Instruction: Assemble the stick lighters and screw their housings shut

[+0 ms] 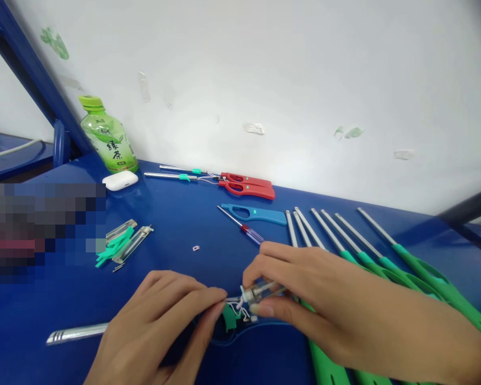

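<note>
My right hand (300, 289) grips a clear plastic lighter fuel tank (264, 290) between thumb and fingers, its pale valve end pointing left. My left hand (164, 321) is closed in a pinch just left of that valve end. What its fingertips hold is mostly hidden. Below both hands lies an opened blue lighter shell (240, 337) with a green trigger (230, 318) and thin white wires (243, 313) inside. A metal lighter barrel (78, 332) sticks out to the left from under my left hand.
Green lighters (420, 272) lie in a row at right. Beyond my hands are a screwdriver (252, 234), a blue shell half (260, 215) and red lighter shells (248, 188). Clear tanks (134, 245) and green pieces (114, 247) lie left, before a white case (120, 181) and tea bottle (110, 136).
</note>
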Demonstrator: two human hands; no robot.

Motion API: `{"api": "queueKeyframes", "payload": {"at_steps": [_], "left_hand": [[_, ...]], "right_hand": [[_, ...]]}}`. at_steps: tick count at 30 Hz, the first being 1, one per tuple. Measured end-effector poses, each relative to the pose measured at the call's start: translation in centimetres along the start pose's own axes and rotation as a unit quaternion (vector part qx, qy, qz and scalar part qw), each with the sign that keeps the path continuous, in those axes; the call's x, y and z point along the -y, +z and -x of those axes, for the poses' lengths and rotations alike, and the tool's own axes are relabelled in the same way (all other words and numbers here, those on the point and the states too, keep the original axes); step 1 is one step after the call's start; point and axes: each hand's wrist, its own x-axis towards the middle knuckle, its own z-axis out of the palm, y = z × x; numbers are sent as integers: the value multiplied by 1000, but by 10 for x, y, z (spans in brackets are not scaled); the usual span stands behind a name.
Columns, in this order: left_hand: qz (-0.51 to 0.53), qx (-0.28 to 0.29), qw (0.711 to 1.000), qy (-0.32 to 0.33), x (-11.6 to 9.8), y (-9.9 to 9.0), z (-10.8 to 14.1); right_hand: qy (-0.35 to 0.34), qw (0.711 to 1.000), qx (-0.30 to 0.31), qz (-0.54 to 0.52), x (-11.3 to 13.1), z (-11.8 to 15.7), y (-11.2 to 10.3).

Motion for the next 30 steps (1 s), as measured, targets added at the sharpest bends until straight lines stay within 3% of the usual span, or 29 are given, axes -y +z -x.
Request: {"api": "queueKeyframes", "payload": {"at_steps": [23, 30], "left_hand": [[-43, -21, 998, -26, -9, 7, 1], [24, -16, 1000, -5, -5, 0, -2]], "right_hand": [[-1, 999, -8, -31, -4, -2, 3], [-8, 999, -9, -43, -3, -3, 3]]}}
